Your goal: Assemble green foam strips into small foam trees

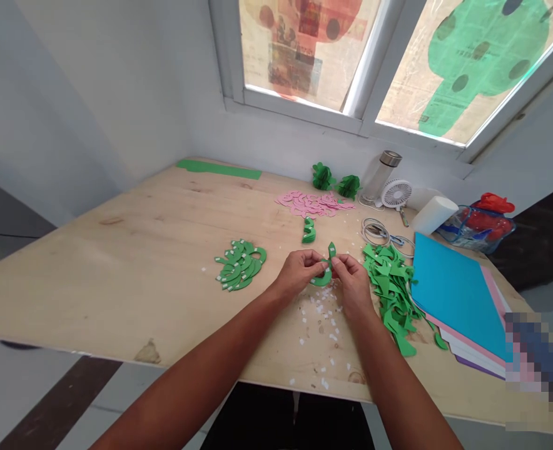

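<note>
My left hand [303,269] and my right hand [350,276] are close together above the wooden table [164,262]. Between them is a curved green piece [322,279] with small white patches, pinched by the left fingers. The right fingers close on a short green piece [331,250] that stands upright and touches the curved one. Beyond my hands lies a small stack of green pieces [309,231]. To the left is a pile of curved green pieces [239,265] with white patches. Small white scraps [326,306] are scattered below my hands.
Green offcuts [391,287] and coloured sheets [455,294] lie to the right. Behind are pink pieces [311,204], green paper shapes [322,176], scissors [375,232], a bottle [380,175], a small fan [396,194], a white roll [435,214] and a clear bag [478,226].
</note>
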Tool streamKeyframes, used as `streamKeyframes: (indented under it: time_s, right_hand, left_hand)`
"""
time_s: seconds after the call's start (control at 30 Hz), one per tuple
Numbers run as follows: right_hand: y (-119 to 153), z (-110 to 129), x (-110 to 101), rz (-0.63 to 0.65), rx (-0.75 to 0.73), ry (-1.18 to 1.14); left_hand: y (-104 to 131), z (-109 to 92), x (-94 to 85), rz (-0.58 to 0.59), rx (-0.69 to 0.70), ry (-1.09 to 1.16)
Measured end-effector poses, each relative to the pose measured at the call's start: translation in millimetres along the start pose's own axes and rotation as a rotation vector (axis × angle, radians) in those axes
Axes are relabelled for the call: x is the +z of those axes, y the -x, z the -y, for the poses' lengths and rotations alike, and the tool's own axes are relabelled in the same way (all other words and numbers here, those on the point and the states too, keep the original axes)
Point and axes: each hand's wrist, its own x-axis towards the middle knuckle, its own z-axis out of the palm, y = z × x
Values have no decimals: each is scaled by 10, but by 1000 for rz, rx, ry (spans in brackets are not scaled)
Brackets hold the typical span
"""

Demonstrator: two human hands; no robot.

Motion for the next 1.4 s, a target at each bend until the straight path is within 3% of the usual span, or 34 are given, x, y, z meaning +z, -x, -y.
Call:
streamKeyframes:
  time_s: [0.23, 0.47, 0.6, 0.67, 0.73, 0.8, 0.9, 1.03, 1.27, 1.33, 1.4]
  right_hand:
    - [-15, -58, -30, 9, 48, -68]
    - [-67, -87, -30, -18, 122, -170]
    - [-85, -90, -49, -19, 146, -192]
    - [-89, -95, -62, -29, 146, -196]
    - [-90, -105, -68, -36, 139, -210]
    - [-86, -116, -65, -30, 134, -226]
    - [-71, -128, -55, -5, 134, -230]
    - [-53, -129, -53, 19, 129, -220]
    - [-56, -133, -49, 47, 127, -196]
    - [-57, -136, -40, 52, 132, -193]
    - [-57, -139, -33, 54, 136, -193]
  left_hand:
    - [-18, 6, -20, -17, 37, -82]
    - [-120, -127, -228, -224, 211, -411]
    - [-20, -443, -523, -272, 258, -654]
    - [91, -591, -758, -365, 233, -892]
    - [205, -668, -1012, -451, 117, -1187]
    - [291, -661, -1231, -453, -56, -1335]
    - [346, -549, -1406, -349, -201, -1389]
    - [347, -419, -1418, -350, -181, -1404]
    - [427, -393, -1479, -492, -98, -1205]
    - [448, -426, -1478, -473, -52, -1159]
    - [453, -485, -1448, -433, -62, -1265]
